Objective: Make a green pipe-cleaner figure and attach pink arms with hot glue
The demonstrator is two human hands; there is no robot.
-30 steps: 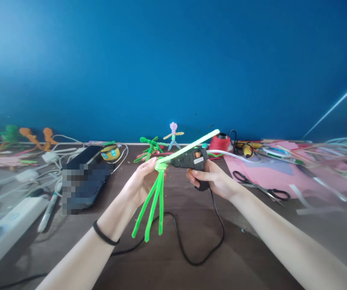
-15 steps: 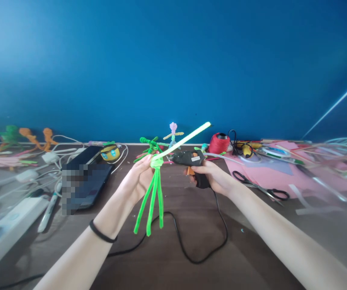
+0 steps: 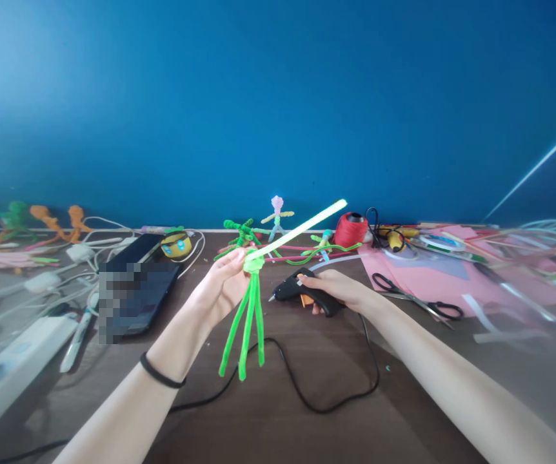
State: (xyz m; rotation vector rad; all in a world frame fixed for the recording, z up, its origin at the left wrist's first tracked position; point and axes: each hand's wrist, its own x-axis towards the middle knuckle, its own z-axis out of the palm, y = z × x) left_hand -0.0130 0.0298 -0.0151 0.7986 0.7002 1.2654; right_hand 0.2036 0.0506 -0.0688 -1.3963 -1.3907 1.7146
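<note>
My left hand (image 3: 227,280) pinches a bright green pipe cleaner figure (image 3: 254,263) at its wound knot. Three green strands hang down from the knot, and one longer pale-green pipe cleaner (image 3: 307,225) slants up to the right. My right hand (image 3: 336,287) is wrapped round a black glue gun (image 3: 287,288) with an orange trigger. The gun's nozzle points left and down, apart from the figure and low over the table. Its black cord (image 3: 302,396) loops across the table below.
At left lie a phone (image 3: 147,296), a marker (image 3: 79,338), white cables and a power strip (image 3: 26,361). Pipe cleaner figures (image 3: 277,216) stand along the blue wall. A red thread spool (image 3: 350,230), scissors (image 3: 418,301) and pink paper (image 3: 404,277) lie at right.
The glue gun in my right hand has moved down and away from the green knot, its nozzle now tipped lower. My left hand and the figure have shifted only slightly.
</note>
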